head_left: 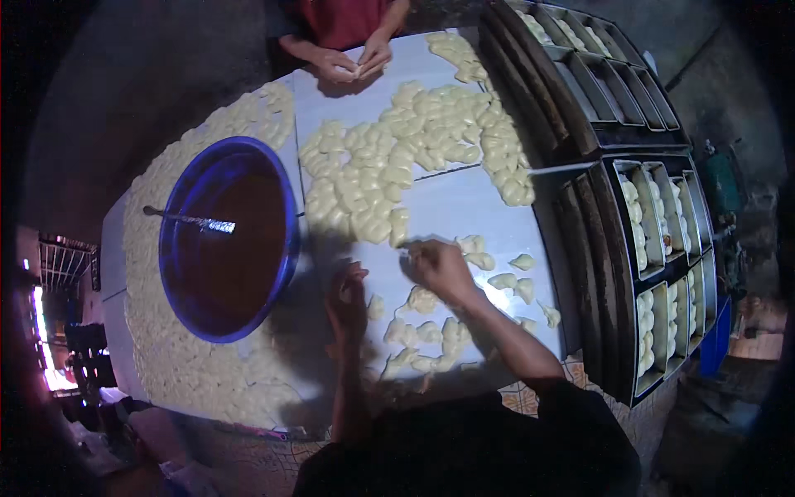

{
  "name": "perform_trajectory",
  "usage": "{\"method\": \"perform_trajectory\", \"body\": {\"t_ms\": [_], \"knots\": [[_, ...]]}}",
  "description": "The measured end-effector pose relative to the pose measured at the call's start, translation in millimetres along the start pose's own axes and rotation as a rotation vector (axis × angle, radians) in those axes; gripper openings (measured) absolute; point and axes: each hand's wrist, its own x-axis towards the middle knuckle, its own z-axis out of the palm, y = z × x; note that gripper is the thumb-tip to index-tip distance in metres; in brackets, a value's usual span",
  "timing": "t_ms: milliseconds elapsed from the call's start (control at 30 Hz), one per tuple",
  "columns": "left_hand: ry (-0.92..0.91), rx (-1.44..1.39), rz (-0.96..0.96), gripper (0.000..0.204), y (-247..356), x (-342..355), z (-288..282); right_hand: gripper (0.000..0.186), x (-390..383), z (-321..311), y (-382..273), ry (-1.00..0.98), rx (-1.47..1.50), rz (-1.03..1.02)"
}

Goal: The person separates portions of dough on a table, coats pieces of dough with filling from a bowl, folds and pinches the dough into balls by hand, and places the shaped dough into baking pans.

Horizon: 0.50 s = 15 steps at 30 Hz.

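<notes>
My right hand is over the white tabletop with its fingers pinched together. Its fingertips are beside the near end of a pale dough piece; what they hold, if anything, is too small to make out. To its left, my left hand is raised above the table with curled fingers, and its grip is in shadow. Flattened, irregular dough pieces lie in front of my hands. Beyond them spreads a large cluster of plump dough pieces, packed side by side.
A blue basin of brown filling stands at left, a metal utensil across its rim. Small dough pieces cover the table around it. Opposite, a person's hands pinch dough. Dark racks of loaf pans, many filled with dough, line the right.
</notes>
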Motion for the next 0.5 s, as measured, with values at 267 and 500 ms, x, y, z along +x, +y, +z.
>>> {"method": "perform_trajectory", "body": {"t_ms": [267, 500], "knots": [[0.056, 0.564, 0.284, 0.039, -16.9, 19.1, 78.1, 0.017, 48.4, 48.6, 19.5, 0.057, 0.314, 0.019], [-0.007, 0.062, 0.015, 0.009, 6.4, 16.4, 58.7, 0.027, -35.9, -53.7, -12.0, -0.165, 0.722, -0.145]]}}
